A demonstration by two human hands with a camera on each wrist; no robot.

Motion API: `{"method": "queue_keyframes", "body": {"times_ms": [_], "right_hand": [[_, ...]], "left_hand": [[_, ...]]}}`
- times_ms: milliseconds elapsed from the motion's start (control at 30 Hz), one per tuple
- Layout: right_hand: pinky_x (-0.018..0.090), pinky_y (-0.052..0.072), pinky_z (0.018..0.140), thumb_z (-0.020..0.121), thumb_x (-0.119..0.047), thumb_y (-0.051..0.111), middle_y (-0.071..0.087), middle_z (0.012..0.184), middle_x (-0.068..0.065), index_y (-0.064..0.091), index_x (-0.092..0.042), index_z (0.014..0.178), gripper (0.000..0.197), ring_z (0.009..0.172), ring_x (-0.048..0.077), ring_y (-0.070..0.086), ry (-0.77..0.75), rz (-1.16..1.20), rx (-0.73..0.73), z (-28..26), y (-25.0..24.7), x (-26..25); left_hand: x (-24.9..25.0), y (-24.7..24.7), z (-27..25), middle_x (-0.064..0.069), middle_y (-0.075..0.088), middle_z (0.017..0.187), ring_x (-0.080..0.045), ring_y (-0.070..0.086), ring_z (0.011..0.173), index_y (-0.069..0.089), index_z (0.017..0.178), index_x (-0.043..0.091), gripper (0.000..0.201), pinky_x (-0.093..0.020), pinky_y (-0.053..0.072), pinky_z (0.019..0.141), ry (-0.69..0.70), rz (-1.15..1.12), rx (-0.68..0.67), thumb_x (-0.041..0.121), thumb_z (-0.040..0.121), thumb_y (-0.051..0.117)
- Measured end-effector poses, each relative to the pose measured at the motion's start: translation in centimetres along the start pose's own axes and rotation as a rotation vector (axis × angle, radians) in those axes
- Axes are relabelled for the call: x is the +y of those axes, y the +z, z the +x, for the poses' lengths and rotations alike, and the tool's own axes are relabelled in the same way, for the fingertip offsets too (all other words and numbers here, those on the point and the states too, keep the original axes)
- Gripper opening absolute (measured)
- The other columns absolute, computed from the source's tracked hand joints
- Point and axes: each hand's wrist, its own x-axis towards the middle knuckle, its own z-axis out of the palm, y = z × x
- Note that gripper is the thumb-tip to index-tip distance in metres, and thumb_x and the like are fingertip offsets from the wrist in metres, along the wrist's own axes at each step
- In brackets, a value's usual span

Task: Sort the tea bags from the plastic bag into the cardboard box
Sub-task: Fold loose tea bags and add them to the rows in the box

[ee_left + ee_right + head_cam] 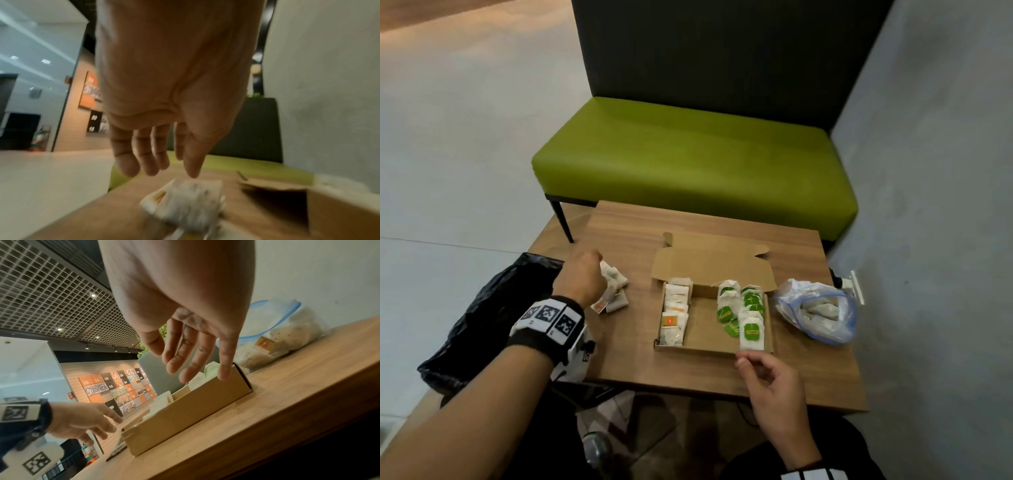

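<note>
An open cardboard box (710, 334) lies mid-table, with white orange-tagged tea bags (674, 313) along its left side and green-tagged tea bags (744, 310) along its right. A clear plastic bag (820, 310) with blue rim, tea bags inside, lies right of it. My left hand (592, 270) hovers over a small loose pile of tea bags (614, 287) left of the box; in the left wrist view its fingers (125, 165) hang straight above the pile (185, 204), holding nothing. My right hand (756, 368) hangs relaxed and empty at the box's near right corner (185, 415).
A black plastic bag (482, 318) sits off the wooden table's (688, 377) left edge. A green bench (688, 161) stands behind the table, and a grey wall (928, 205) runs along its right side. A white fitting (856, 286) projects from the wall near the clear bag.
</note>
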Motion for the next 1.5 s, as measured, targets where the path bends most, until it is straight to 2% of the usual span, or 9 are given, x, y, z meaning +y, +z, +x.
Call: {"method": "queue_keyframes", "body": {"times_ms": [167, 467, 700, 867, 967, 1133, 1300, 1400, 1500], "right_hand": [[0.019, 0.053, 0.075, 0.088, -0.015, 0.072, 0.075, 0.082, -0.016, 0.074, -0.032, 0.083, 0.018, 0.083, 0.0, 0.068, 0.031, -0.051, -0.031, -0.4, 0.4, -0.8], [0.007, 0.049, 0.07, 0.089, -0.013, 0.071, 0.073, 0.085, -0.012, 0.075, -0.027, 0.089, 0.015, 0.086, -0.007, 0.064, 0.019, -0.081, -0.037, -0.9, 0.6, -1.9], [0.016, 0.05, 0.077, 0.09, -0.02, 0.07, 0.074, 0.089, -0.011, 0.076, -0.024, 0.094, 0.009, 0.09, 0.002, 0.066, 0.013, -0.099, -0.079, -0.5, 1.7, -2.6], [0.027, 0.057, 0.074, 0.089, -0.032, 0.065, 0.076, 0.088, -0.002, 0.072, -0.025, 0.1, 0.015, 0.08, 0.014, 0.072, -0.033, 0.159, -0.122, -0.7, 2.9, -5.2], [0.029, 0.058, 0.072, 0.084, -0.041, 0.06, 0.076, 0.091, 0.005, 0.065, -0.019, 0.116, 0.039, 0.076, 0.023, 0.073, -0.024, 0.323, -0.176, -0.9, 3.0, -6.7], [0.035, 0.058, 0.069, 0.086, -0.032, 0.071, 0.074, 0.093, 0.011, 0.072, -0.016, 0.11, 0.028, 0.069, 0.025, 0.067, 0.001, 0.444, -0.307, -1.6, 2.8, -7.6], [0.032, 0.053, 0.063, 0.086, -0.023, 0.074, 0.073, 0.085, 0.013, 0.076, -0.011, 0.094, 0.014, 0.065, 0.021, 0.061, -0.021, 0.506, -0.319, -2.6, 2.7, -7.5], [0.035, 0.054, 0.066, 0.085, -0.022, 0.076, 0.073, 0.086, 0.018, 0.076, -0.009, 0.094, 0.016, 0.064, 0.025, 0.061, -0.011, 0.528, -0.246, -3.1, 2.5, -7.5], [0.033, 0.056, 0.066, 0.079, -0.024, 0.075, 0.075, 0.088, 0.012, 0.076, -0.012, 0.097, 0.021, 0.069, 0.023, 0.067, -0.039, 0.45, -0.213, -3.8, 2.1, -7.6]], "left_hand": [[-1.5, 1.8, 1.0, -0.014, 0.05, 0.131, -0.033, 0.048, 0.123, 0.048, 0.14, 0.023, 0.052, -0.039, 0.043, 0.103, 0.152, 0.172, -0.075, 0.019, 0.089, 0.062], [-2.3, 1.8, -0.2, -0.003, 0.059, 0.12, -0.027, 0.052, 0.117, 0.066, 0.113, 0.025, 0.022, -0.038, 0.045, 0.091, 0.287, 0.232, 0.053, 0.029, 0.092, 0.063], [-1.4, -0.8, -3.6, 0.0, 0.07, 0.091, -0.019, 0.066, 0.085, 0.067, 0.096, 0.015, 0.011, -0.021, 0.043, 0.066, 0.504, -0.138, 0.205, 0.009, 0.088, 0.069], [1.7, -2.0, -9.8, 0.009, 0.071, 0.102, 0.008, 0.06, 0.1, 0.066, 0.091, 0.021, 0.02, -0.008, 0.045, 0.085, 0.803, -0.466, 0.245, 0.005, 0.081, 0.074], [3.7, -1.9, -13.7, 0.008, 0.07, 0.11, 0.002, 0.063, 0.108, 0.07, 0.09, 0.014, 0.007, -0.015, 0.047, 0.094, 0.91, -0.636, 0.223, 0.015, 0.083, 0.068], [5.1, -1.3, -16.7, 0.008, 0.072, 0.108, -0.008, 0.068, 0.107, 0.071, 0.083, 0.009, 0.017, -0.02, 0.05, 0.093, 0.882, -0.88, 0.199, -0.006, 0.077, 0.068], [5.5, -0.6, -18.5, 0.003, 0.07, 0.117, -0.017, 0.064, 0.117, 0.071, 0.092, 0.008, 0.037, -0.031, 0.051, 0.099, 0.764, -1.098, -0.048, -0.017, 0.073, 0.053], [6.0, -0.8, -19.2, -0.001, 0.061, 0.133, -0.021, 0.06, 0.12, 0.064, 0.12, 0.013, 0.039, -0.033, 0.051, 0.099, 0.61, -1.273, -0.235, 0.002, 0.083, 0.062], [6.7, -0.9, -19.8, 0.002, 0.069, 0.115, -0.02, 0.067, 0.105, 0.064, 0.119, 0.021, 0.034, -0.031, 0.056, 0.087, 0.431, -1.201, -0.25, 0.028, 0.087, 0.073]]}}
